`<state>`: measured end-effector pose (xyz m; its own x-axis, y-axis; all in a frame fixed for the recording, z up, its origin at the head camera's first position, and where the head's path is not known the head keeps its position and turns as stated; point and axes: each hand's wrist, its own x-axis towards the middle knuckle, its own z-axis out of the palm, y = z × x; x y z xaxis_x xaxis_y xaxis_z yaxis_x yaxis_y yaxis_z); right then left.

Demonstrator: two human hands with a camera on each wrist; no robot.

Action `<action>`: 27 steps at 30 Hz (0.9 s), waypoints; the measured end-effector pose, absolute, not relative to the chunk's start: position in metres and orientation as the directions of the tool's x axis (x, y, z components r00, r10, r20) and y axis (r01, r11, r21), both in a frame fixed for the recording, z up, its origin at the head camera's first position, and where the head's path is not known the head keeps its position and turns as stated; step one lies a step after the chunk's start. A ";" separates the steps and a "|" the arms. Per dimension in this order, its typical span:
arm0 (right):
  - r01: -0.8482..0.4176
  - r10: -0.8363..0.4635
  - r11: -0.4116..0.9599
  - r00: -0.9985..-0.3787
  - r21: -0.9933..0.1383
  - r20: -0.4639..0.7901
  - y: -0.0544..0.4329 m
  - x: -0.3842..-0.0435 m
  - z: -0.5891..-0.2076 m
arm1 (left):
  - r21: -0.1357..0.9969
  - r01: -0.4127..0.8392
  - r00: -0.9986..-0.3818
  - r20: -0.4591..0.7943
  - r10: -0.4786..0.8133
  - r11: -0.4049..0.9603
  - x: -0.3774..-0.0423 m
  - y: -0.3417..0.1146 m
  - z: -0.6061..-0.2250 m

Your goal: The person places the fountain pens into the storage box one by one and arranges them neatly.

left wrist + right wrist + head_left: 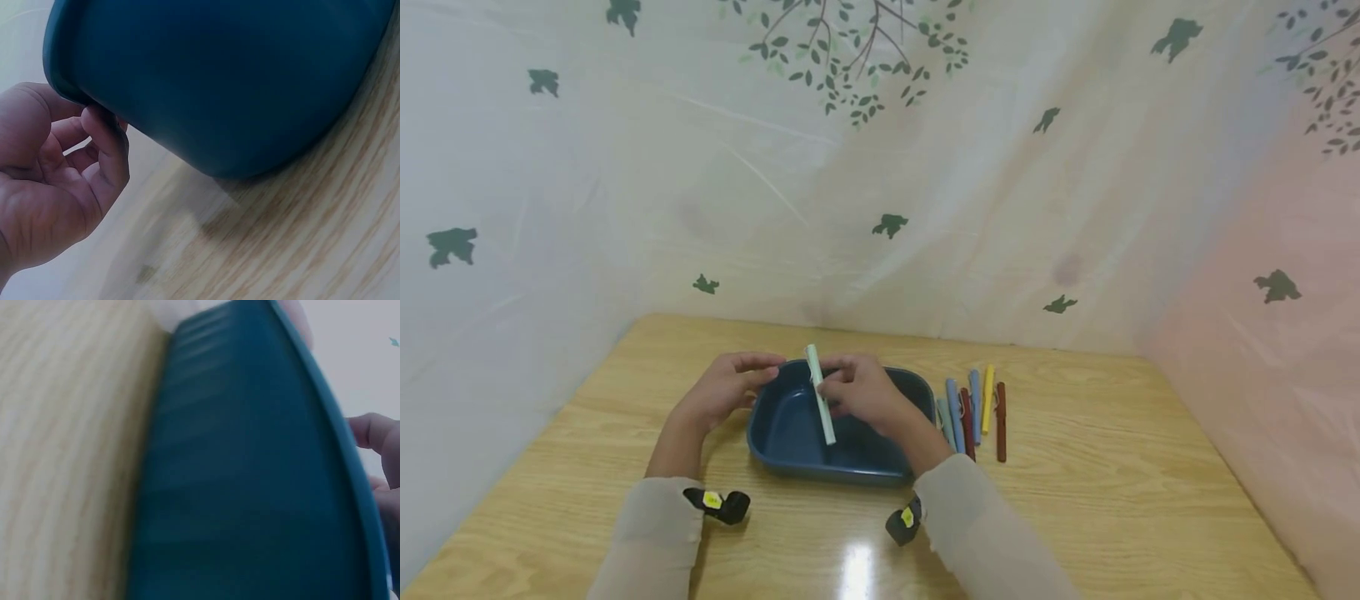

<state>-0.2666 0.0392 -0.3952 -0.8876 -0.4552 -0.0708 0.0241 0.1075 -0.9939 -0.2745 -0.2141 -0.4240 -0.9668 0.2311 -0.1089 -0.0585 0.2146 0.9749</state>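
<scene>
A deep blue rectangular dish [842, 477] with rounded corners sits on the table. At its left end my left hand [718, 393] grips the rim; in the left wrist view, the curled fingers of that hand [56, 175] hook beneath the lip. Over the dish, my right hand [868, 396] pinches a pale green pen [825, 419] with a clip, tilted and nearly lengthwise to my view. The right wrist view has the dish wall [250, 456] up close, and the pen is hidden there.
Right of the dish lie several pens in a loose row: a yellow pen [988, 400], a dark red pen [1002, 425], blue pens [975, 408] and a teal pen [946, 423]. A patterned curtain [820, 250] stands behind the wooden table [1112, 483].
</scene>
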 end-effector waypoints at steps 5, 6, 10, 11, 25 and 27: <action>0.097 -0.431 0.093 -0.893 -0.991 -0.128 0.032 -0.263 -0.402 | 0.975 -0.060 -0.967 -0.110 0.230 0.216 -0.275 -0.214 -0.425; 0.108 -0.431 0.098 -0.891 -0.989 -0.140 0.031 -0.262 -0.402 | 0.974 -0.059 -0.967 -0.110 0.231 0.217 -0.275 -0.214 -0.425; 0.161 -0.439 0.119 -0.877 -0.980 -0.197 0.027 -0.260 -0.406 | 0.974 -0.054 -0.967 -0.106 0.234 0.219 -0.275 -0.213 -0.424; 0.175 -0.440 0.121 -0.873 -0.977 -0.211 0.027 -0.259 -0.407 | 0.974 -0.053 -0.967 -0.105 0.233 0.218 -0.275 -0.213 -0.423; 0.416 -0.420 0.060 -0.814 -0.907 -0.401 0.013 -0.261 -0.413 | 0.969 -0.060 -0.968 -0.116 0.225 0.241 -0.274 -0.214 -0.423; 0.421 -0.417 0.062 -0.813 -0.905 -0.407 0.011 -0.261 -0.414 | 0.970 -0.063 -0.968 -0.117 0.224 0.234 -0.275 -0.213 -0.425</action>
